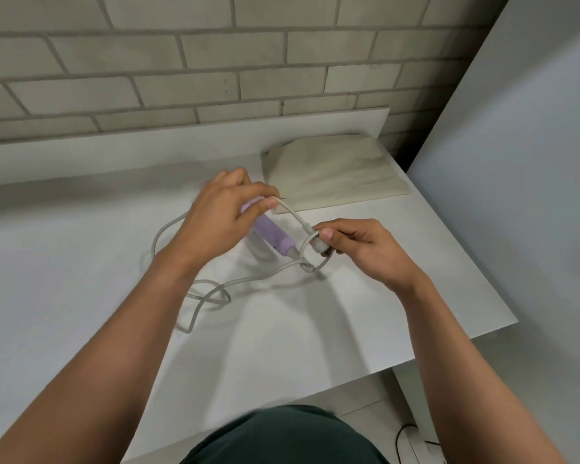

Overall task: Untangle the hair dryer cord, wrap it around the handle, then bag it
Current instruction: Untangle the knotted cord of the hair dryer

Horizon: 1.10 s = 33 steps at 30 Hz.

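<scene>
Right now both hands are raised just above the white table (81,262), working on the lilac hair dryer (274,235). The left hand (221,212) is wrapped round the dryer's upper end, its fingers curled over the body so that only the handle shows, slanting down towards the right. The thumb presses the pale grey cord (295,214) against the dryer. From there a short strand runs across to the right hand (359,246), which pinches the plug (318,244) between thumb and fingers.

Below the plug the cord crosses itself in what looks like a small knot (310,266), just beside the handle's lower tip, though the blur makes the exact crossing hard to read. The rest of the cord trails left over the table in loose loops, one arc passing behind the left wrist.

A cream bag (335,172) lies flat at the table's far right corner, near the left hand but apart from it. A pale brick wall (181,61) stands behind the table.
</scene>
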### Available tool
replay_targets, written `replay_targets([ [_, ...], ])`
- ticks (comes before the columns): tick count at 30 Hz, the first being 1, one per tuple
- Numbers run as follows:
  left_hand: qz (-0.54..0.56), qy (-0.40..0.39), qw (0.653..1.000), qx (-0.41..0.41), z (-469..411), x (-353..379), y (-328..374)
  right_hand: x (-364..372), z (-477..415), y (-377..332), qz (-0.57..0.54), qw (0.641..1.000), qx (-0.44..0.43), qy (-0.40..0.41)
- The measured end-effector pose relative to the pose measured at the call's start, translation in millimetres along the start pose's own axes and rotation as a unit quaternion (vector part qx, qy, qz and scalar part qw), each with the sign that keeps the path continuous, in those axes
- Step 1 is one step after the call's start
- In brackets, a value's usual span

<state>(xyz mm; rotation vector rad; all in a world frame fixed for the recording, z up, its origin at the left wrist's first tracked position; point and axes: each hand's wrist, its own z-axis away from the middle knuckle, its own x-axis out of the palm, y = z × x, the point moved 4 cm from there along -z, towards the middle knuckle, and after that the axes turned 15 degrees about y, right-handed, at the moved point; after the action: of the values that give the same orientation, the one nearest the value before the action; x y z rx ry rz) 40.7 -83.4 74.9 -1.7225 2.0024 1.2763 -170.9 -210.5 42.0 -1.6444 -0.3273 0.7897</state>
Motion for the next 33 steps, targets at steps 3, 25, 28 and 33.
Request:
replay_targets([
  [3,0.011,-0.025,0.999,-0.024,-3,-4,-7,-5,1,9,-0.001,1.0,0.01,0.014],
  [25,-0.048,-0.4,0.913,0.064,-5,117,25,-4,8,22,0.054,0.995,-0.002,0.08],
  [28,0.048,-0.279,0.959,0.001,-13,107,27,-5,6,25,0.041,0.995,0.012,0.09],
  [33,0.113,0.046,0.991,-0.06,-5,30,41,-8,4,34,0.031,0.993,0.023,0.112],
])
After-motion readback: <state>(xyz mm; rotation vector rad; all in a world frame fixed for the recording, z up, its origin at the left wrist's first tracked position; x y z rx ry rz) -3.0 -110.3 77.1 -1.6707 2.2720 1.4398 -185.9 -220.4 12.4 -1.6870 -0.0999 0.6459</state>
